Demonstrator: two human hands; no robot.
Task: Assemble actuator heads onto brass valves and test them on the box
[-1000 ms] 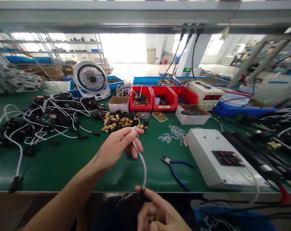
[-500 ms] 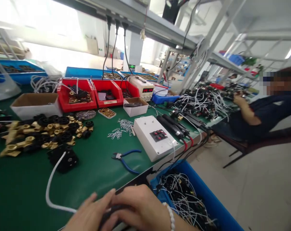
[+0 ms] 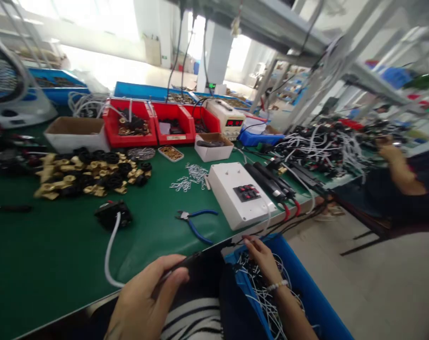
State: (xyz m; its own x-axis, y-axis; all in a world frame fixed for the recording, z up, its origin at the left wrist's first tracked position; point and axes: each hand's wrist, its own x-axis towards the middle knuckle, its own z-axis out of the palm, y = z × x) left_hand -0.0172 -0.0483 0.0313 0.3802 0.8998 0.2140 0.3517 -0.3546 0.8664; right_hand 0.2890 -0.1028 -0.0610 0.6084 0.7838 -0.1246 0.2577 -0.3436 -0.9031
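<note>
My left hand [image 3: 149, 297] is closed at the bench's front edge, thumb against fingers, on something dark and thin that I cannot make out. A white cable [image 3: 110, 255] runs from a black block-shaped part [image 3: 111, 213] on the bench down to beside this hand. My right hand [image 3: 262, 259], with a beaded bracelet at the wrist, is over the near side of a blue bin [image 3: 306, 278]. Its fingers are bent together near black cables at the bench edge; what they hold, if anything, is hidden. Black parts with white wires [image 3: 267, 302] fill the bin below.
Blue-handled cutters [image 3: 196, 224] lie on the green bench, near a white switch box [image 3: 241, 196] and metal clips [image 3: 189, 177]. Brass and black fittings [image 3: 90, 174] are heaped left. Red bins [image 3: 131, 137] stand behind. At right a co-worker's arm [image 3: 402, 167] shows.
My hands were together at the bench edge; now they are apart. The right hand has moved right, over the blue bin. The left stays closed near the edge. The view has turned left.
</note>
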